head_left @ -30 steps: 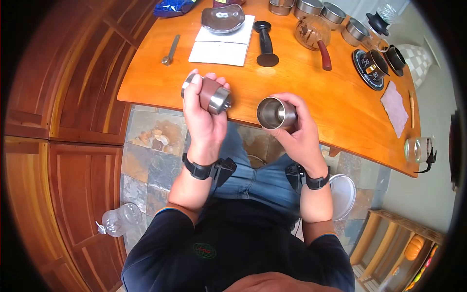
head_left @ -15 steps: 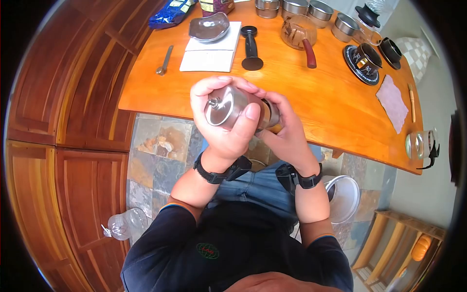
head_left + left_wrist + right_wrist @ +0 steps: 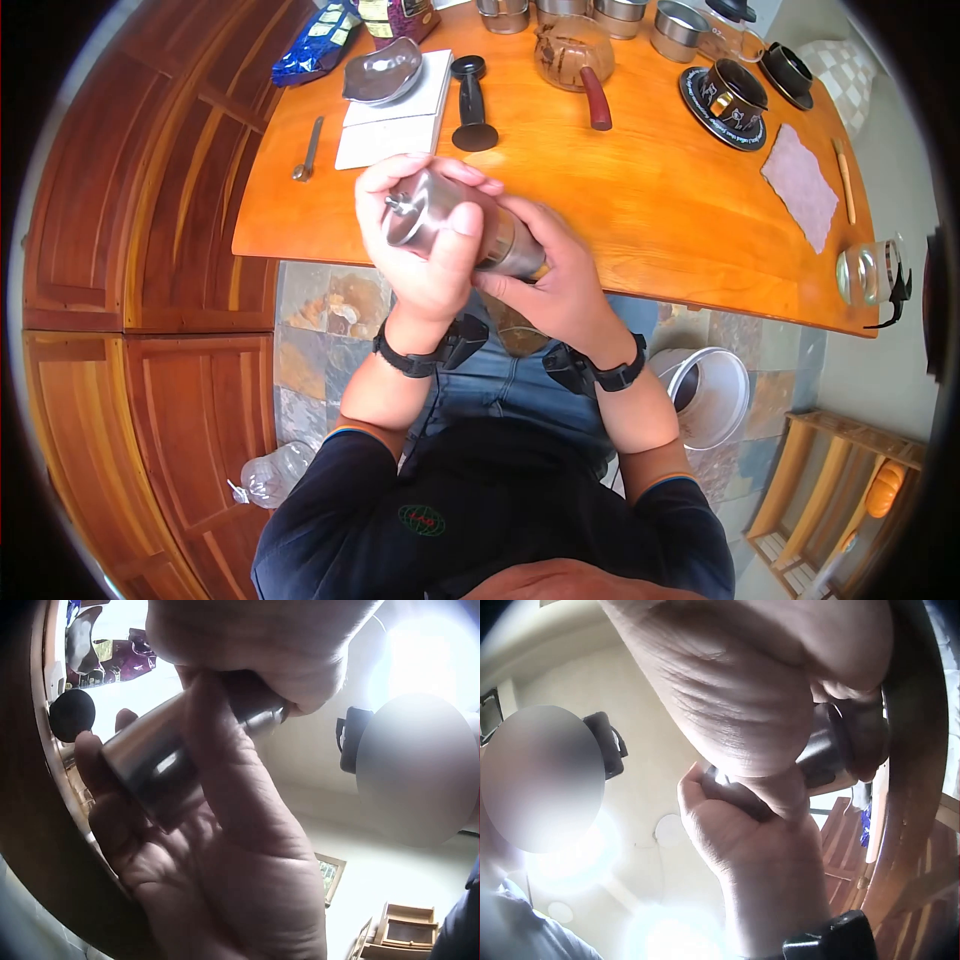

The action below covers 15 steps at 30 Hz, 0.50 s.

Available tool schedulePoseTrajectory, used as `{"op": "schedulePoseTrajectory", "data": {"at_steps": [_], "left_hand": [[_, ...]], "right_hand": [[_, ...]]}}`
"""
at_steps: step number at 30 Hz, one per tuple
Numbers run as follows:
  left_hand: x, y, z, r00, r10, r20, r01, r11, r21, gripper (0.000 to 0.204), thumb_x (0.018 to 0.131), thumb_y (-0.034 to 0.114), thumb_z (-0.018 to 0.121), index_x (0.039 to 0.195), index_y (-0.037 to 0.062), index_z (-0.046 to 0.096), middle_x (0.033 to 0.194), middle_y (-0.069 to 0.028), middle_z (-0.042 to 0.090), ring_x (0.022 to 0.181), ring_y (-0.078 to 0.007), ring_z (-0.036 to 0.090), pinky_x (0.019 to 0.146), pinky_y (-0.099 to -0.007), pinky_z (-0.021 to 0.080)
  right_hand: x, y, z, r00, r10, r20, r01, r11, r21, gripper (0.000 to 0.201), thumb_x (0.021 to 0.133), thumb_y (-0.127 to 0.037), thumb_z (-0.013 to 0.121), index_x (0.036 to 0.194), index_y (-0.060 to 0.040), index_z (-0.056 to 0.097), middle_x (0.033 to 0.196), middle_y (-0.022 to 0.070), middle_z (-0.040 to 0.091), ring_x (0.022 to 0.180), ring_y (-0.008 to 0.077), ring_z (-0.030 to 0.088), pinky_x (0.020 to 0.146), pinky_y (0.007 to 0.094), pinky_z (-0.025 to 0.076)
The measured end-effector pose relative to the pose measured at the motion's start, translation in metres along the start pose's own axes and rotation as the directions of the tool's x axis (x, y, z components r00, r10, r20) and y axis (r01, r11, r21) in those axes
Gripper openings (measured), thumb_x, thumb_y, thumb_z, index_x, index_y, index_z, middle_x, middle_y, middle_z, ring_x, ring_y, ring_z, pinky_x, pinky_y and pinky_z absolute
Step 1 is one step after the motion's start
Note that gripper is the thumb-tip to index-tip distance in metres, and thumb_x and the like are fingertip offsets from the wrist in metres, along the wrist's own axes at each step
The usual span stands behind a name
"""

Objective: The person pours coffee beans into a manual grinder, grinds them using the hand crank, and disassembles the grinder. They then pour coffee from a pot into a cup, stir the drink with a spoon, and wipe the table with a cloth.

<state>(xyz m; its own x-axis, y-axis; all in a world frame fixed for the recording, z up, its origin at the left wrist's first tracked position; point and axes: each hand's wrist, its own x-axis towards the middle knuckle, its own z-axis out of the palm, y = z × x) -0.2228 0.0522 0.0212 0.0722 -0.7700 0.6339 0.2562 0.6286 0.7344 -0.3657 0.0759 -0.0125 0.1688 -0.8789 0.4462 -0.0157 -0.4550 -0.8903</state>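
A steel hand coffee grinder (image 3: 428, 210) is held tilted over the table's front edge in the head view, its short spindle pointing up and to the left. My left hand (image 3: 432, 275) wraps round the grinder's body, thumb along its side. At the lower right end my right hand (image 3: 560, 285) grips the steel catch cup (image 3: 514, 252), which meets the body end to end. The left wrist view shows the shiny steel cylinder (image 3: 157, 761) across the left palm. The brown band is mostly covered by fingers.
On the wooden table (image 3: 640, 220) behind the hands lie a measuring spoon (image 3: 309, 150), a black tamper (image 3: 472, 105), a dark dish (image 3: 383, 72) on a white scale (image 3: 385, 140), and a glass pot (image 3: 575, 55). A cup (image 3: 735, 95) and cloth (image 3: 800, 190) are right.
One second ago the hands were apart, the left with the grinder body and the right with the open catch cup. They came together, joining cup to body; the grinder now tilts slightly differently.
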Motion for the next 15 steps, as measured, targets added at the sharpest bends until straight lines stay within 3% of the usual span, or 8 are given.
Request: {"op": "schedulePoseTrajectory", "data": {"at_steps": [2,4,6,8,12,15], "left_hand": [[0.004,-0.001,-0.002,1.0,-0.012,0.007,0.011,0.999,0.036,0.051,0.093,0.024,0.07,0.132,0.0053,0.044,0.106,-0.0195,0.062,0.093,-0.031,0.066,0.086,-0.0438,0.055],[0.008,-0.003,-0.005,0.997,-0.07,-0.037,0.067,0.995,-0.078,0.045,0.095,0.014,0.069,0.131,0.0041,0.044,0.106,-0.0199,0.065,0.093,-0.0278,0.068,0.087,-0.0411,0.055],[0.007,-0.006,-0.004,0.993,-0.113,-0.035,0.11,0.991,-0.074,0.041,0.099,0.019,0.062,0.132,0.0031,0.044,0.106,-0.0194,0.065,0.093,-0.0283,0.068,0.087,-0.042,0.055],[0.003,-0.007,0.001,0.951,-0.254,-0.176,0.229,0.962,-0.151,0.039,0.102,0.022,0.058,0.133,0.0027,0.043,0.107,-0.0194,0.063,0.093,-0.0285,0.067,0.086,-0.0432,0.056],[-0.001,-0.012,0.008,0.93,-0.274,-0.244,0.218,0.948,-0.234,0.039,0.105,0.029,0.051,0.133,0.0037,0.043,0.106,-0.0171,0.062,0.093,-0.0291,0.065,0.085,-0.0438,0.056],[0.003,-0.012,0.008,0.922,-0.319,-0.22,0.248,0.922,-0.298,0.041,0.107,0.037,0.043,0.131,0.0045,0.046,0.104,-0.0161,0.061,0.092,-0.0292,0.065,0.083,-0.043,0.055]], "right_hand": [[0.0,0.002,0.001,1.0,-0.001,-0.028,0.001,1.0,0.004,0.063,0.077,-0.012,0.087,0.132,-0.0057,0.059,0.115,0.0133,0.067,0.107,0.0284,0.066,0.093,0.036,0.052],[-0.003,0.004,0.001,0.998,0.037,-0.057,-0.033,0.998,0.058,0.065,0.076,-0.017,0.09,0.131,-0.0047,0.058,0.115,0.0144,0.068,0.106,0.0275,0.068,0.092,0.0362,0.054],[-0.004,0.005,0.004,0.995,0.032,-0.089,-0.025,0.997,0.069,0.066,0.075,-0.02,0.091,0.13,-0.0042,0.058,0.115,0.0152,0.068,0.106,0.0275,0.069,0.092,0.0365,0.055],[-0.004,0.008,0.005,0.992,0.028,-0.127,-0.018,0.997,0.08,0.068,0.074,-0.023,0.093,0.129,-0.0036,0.058,0.116,0.0159,0.068,0.107,0.0275,0.069,0.092,0.0368,0.055],[-0.004,0.008,0.005,0.989,-0.025,-0.146,0.028,0.999,0.021,0.072,0.071,-0.028,0.095,0.128,-0.0028,0.058,0.114,0.0166,0.069,0.105,0.0292,0.07,0.091,0.0381,0.057],[-0.004,0.008,0.007,0.983,-0.043,-0.176,0.049,0.998,0.031,0.072,0.072,-0.028,0.095,0.127,-0.0023,0.058,0.113,0.0171,0.07,0.104,0.0295,0.071,0.09,0.0386,0.057]]}}
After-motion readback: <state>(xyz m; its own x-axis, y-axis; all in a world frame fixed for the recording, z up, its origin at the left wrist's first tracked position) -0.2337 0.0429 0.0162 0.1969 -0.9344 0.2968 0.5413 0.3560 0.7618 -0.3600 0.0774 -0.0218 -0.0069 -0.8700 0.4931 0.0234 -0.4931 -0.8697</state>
